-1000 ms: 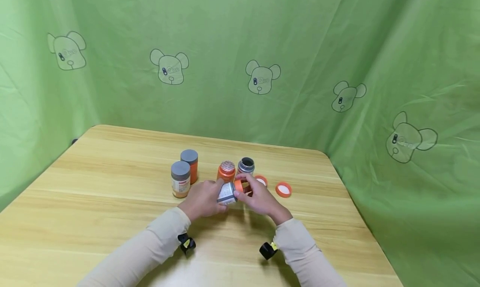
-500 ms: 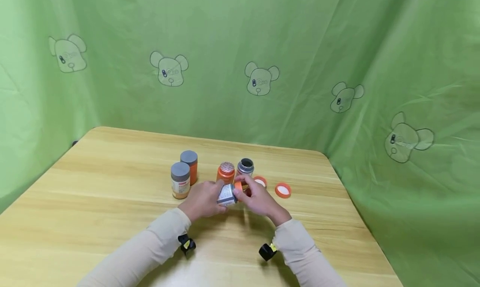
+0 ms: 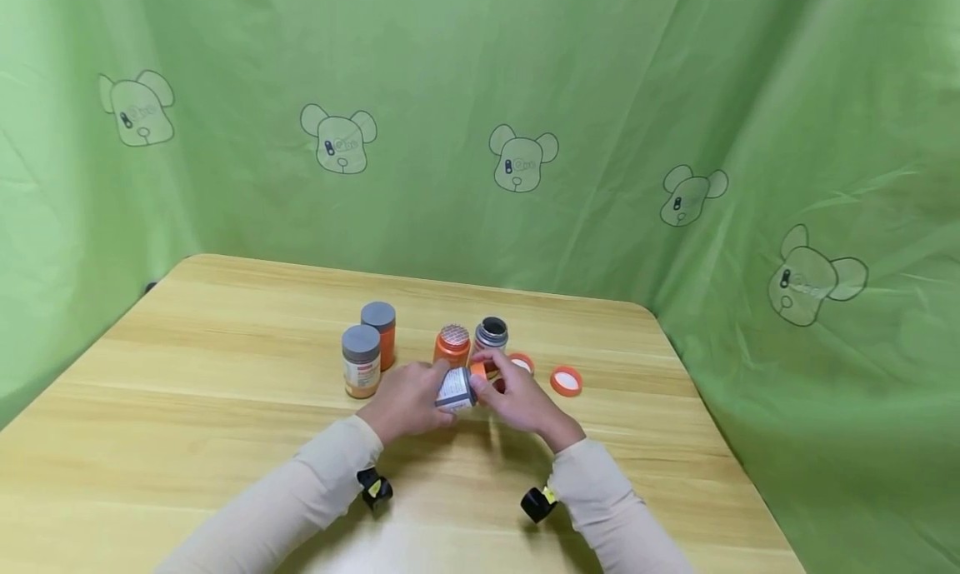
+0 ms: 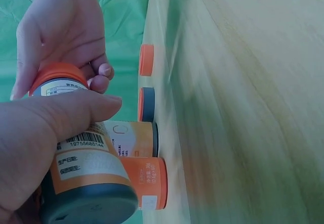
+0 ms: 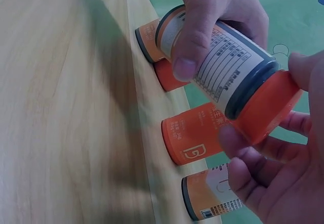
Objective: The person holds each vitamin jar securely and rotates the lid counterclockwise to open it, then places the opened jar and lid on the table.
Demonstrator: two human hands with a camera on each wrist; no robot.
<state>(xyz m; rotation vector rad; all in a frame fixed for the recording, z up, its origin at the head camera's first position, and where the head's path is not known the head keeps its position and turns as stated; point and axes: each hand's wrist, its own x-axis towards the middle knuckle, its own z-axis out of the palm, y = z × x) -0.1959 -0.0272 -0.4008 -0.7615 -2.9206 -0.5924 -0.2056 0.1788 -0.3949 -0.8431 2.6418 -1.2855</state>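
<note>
My left hand (image 3: 405,397) grips a dark grey pill bottle (image 5: 223,64) with a white and orange label, its thumb lying across the label. The bottle is tilted above the table, its orange cap (image 5: 268,105) pointing right. At that end my right hand (image 3: 521,396) pinches the cap between thumb and fingers; whether it is threaded tight cannot be told. Just behind the hands stand an orange bottle (image 3: 450,348) with a foil-sealed mouth and a grey bottle (image 3: 492,332) whose dark mouth is uncapped.
Left of the hands stand an orange bottle (image 3: 387,345) and a white-and-orange labelled bottle (image 3: 362,372), both with grey caps. Right of them lie two orange caps, liners up: one loose cap (image 3: 566,381) and a partly hidden cap (image 3: 522,361). The wooden table (image 3: 187,407) meets green curtain (image 3: 427,207) behind.
The right thumb and fingers have shifted slightly around the orange cap. The held bottle and left hand stay nearly in place; the standing bottles have not moved.
</note>
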